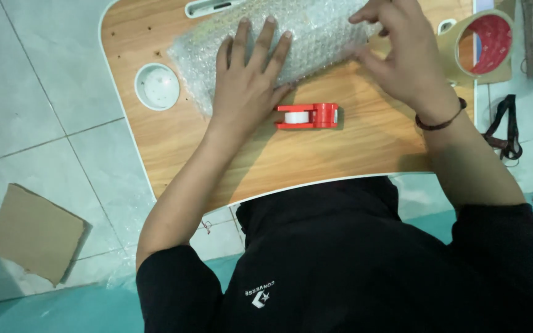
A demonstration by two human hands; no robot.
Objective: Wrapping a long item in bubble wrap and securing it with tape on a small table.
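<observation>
Head view, one moment. A bubble-wrapped bundle (279, 43) lay across the far half of a small wooden lap table (365, 154), running from near the round cup recess (157, 86) at the left edge toward the far right corner.

Left hand (248, 80) lay palm down on the bundle's near left part, fingers straight and spread, closed on nothing; it pressed the wrap flat. Thumb sat at the bundle's near edge.

Right hand (402, 55) was at the bundle's right end, fingers curled, thumb and forefinger drawn close as if pinching the wrap's edge or a strip of tape. Could not tell what, if anything, lay between the fingertips. A dark band circled that wrist.

A red tape dispenser (308, 116) with a white roll stood on the bare wood just near of the left hand, close to the table's middle, apart from the bundle. A large roll of brown tape (482, 46) sat at the far right corner, partly over the edge. A cardboard piece (35, 231) lay on the tiled floor, well left of the table.

Risks, as judged: if the flat hand lifted, the springy wrap could unroll. The brown roll could be knocked off by the right elbow. Clear tape could fold onto itself unnoticed.
</observation>
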